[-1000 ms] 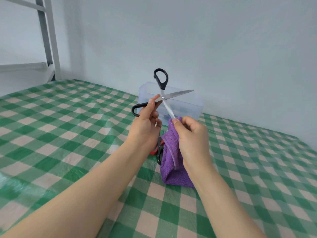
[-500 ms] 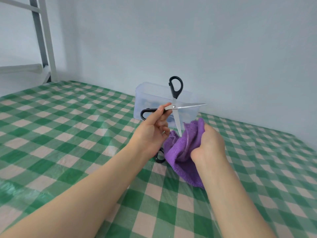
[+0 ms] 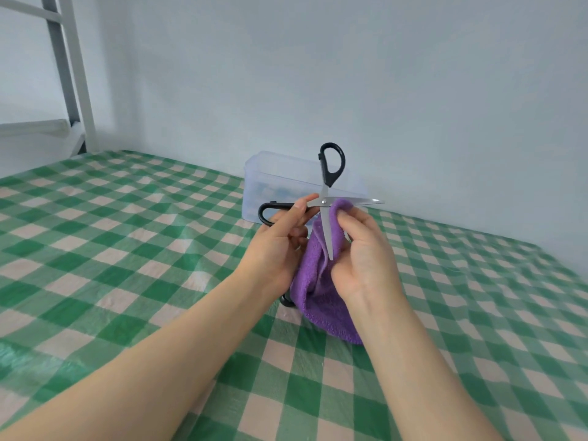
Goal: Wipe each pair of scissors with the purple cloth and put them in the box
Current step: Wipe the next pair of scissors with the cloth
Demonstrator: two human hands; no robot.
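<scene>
My left hand (image 3: 280, 240) grips black-handled scissors (image 3: 327, 202) by the lower handle, blades spread wide, one handle loop pointing up. One blade points right, the other points down into the purple cloth (image 3: 318, 281). My right hand (image 3: 362, 249) pinches the cloth around the horizontal blade near the pivot. The cloth hangs down to the table. A clear plastic box (image 3: 280, 183) stands behind the hands by the wall. A black handle of another pair of scissors (image 3: 284, 302) peeks out on the table under the cloth.
The table carries a green and white checked plastic cover (image 3: 127, 249). A pale wall rises right behind the box. A grey metal frame (image 3: 66, 74) stands at the far left.
My right hand has brought the cloth up from beside the downward blade and now pinches it round the horizontal blade near the pivot. The scissors stay held in my left hand, blades still spread.
</scene>
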